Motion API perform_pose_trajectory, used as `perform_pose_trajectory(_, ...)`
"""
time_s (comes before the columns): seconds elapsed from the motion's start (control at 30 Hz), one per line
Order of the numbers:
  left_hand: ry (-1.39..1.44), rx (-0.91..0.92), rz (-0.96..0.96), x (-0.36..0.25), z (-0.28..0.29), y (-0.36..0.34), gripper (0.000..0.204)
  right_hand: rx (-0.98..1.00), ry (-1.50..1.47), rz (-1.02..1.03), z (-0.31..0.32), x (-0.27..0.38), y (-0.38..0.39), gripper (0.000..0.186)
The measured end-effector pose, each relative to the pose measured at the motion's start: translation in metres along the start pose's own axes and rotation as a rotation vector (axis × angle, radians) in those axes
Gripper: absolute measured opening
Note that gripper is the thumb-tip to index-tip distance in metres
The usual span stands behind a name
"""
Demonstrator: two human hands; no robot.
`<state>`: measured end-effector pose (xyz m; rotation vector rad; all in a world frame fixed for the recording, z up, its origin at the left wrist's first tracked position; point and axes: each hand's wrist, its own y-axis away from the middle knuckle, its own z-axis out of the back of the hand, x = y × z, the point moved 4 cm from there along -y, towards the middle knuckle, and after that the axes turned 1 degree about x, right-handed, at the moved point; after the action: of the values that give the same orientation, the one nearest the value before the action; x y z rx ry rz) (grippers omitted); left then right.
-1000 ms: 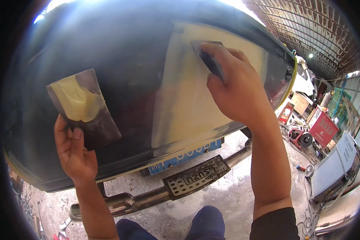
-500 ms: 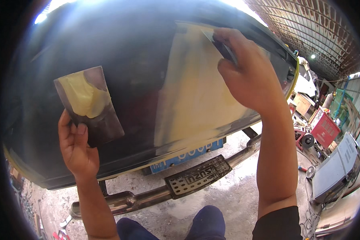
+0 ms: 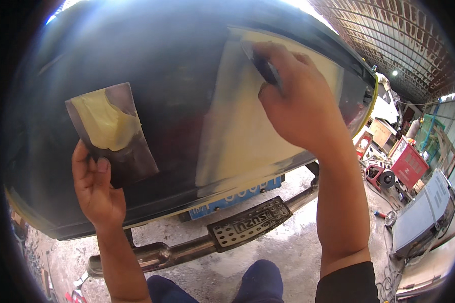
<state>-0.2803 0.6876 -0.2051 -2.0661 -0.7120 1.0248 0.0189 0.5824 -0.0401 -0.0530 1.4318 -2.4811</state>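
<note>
My left hand (image 3: 98,189) grips the lower corner of a dark rectangular board (image 3: 131,169), its thumb on the face. A thick smear of yellow body filler (image 3: 102,121) covers much of that board. In my right hand (image 3: 301,96) is a putty knife (image 3: 262,64), closed between thumb and fingers, its blade at the upper part of a pale yellow filler patch (image 3: 242,121). That patch spreads over the right half of a dark vehicle panel (image 3: 172,76). The fingertips behind the knife are partly hidden.
Below the panel are a blue licence plate (image 3: 235,198) and a metal bumper bar (image 3: 192,250) with a perforated step plate (image 3: 250,222). On the right stand a red machine (image 3: 408,161) and a grey cabinet (image 3: 423,214); cables (image 3: 388,280) lie on the floor.
My right hand has moved a little left with the putty knife across the upper part of the filler patch. The left hand and board have barely shifted.
</note>
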Motion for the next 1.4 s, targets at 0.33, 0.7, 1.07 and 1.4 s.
perform_pose_trajectory(0.33, -0.008, 0.037, -0.018, -0.002, -0.003, -0.003, 0.048, 0.006, 0.007, -0.057, 0.022, -0.026, -0.007, 0.045)
perform_pose_trajectory(0.7, -0.03, 0.022, 0.001, -0.008, -0.002, -0.002, 0.049, 0.021, -0.069, -0.04, 0.003, -0.009, 0.023, 0.049)
perform_pose_trajectory(1.07, 0.047, 0.025, 0.017, -0.008, 0.004, 0.005, 0.048, 0.04, -0.082, -0.041, -0.021, 0.0, 0.07, 0.056)
perform_pose_trajectory(1.4, 0.074, 0.097, 0.009, -0.008, 0.009, 0.012, 0.047, 0.046, -0.066, -0.074, -0.044, 0.007, 0.11, 0.059)
